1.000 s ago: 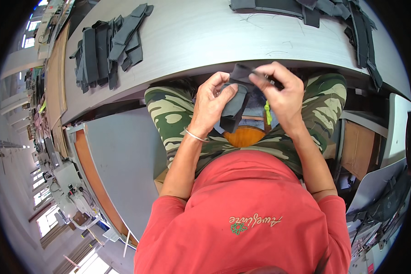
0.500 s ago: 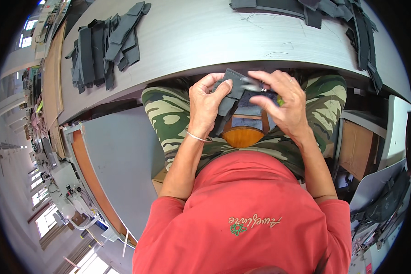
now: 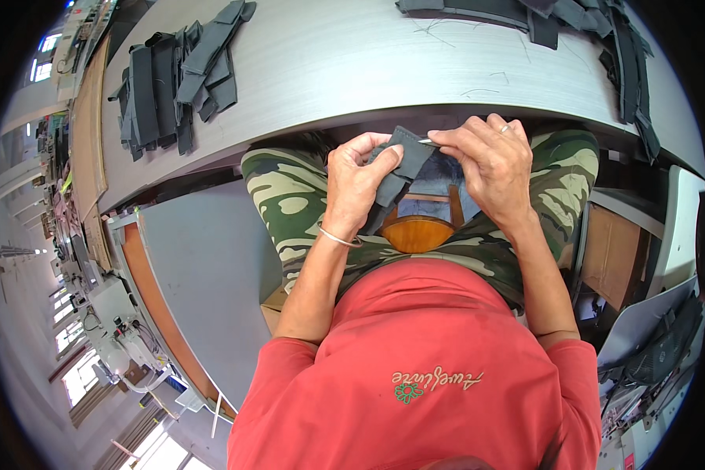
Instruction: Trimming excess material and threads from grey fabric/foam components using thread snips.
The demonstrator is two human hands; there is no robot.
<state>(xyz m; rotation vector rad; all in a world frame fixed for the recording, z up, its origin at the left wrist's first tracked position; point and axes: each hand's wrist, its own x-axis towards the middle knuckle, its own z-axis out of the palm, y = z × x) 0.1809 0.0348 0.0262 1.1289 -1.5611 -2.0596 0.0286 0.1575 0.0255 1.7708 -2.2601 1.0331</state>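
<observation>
Over my lap, my left hand (image 3: 356, 178) pinches a folded dark grey fabric strip (image 3: 407, 155) between thumb and fingers. The strip's upper corner stands up, and its lower end hangs down below my fingers. My right hand (image 3: 492, 160) is closed around a pair of thread snips (image 3: 425, 142). Just the metal tip shows, right against the strip's right edge; the handle is hidden in my palm. Whether a thread lies between the blades is too small to tell.
A pale curved table (image 3: 329, 66) spans the far side. It bears a pile of grey fabric strips (image 3: 164, 90) at left, more strips (image 3: 627, 70) at right, and loose threads (image 3: 435, 31). A wooden stool (image 3: 417, 233) stands between my knees. A cardboard box (image 3: 615, 251) sits at right.
My right hand has turned and closed, with the snips now mostly covered and their tip at the strip's edge. My left hand and the strip have shifted slightly right.
</observation>
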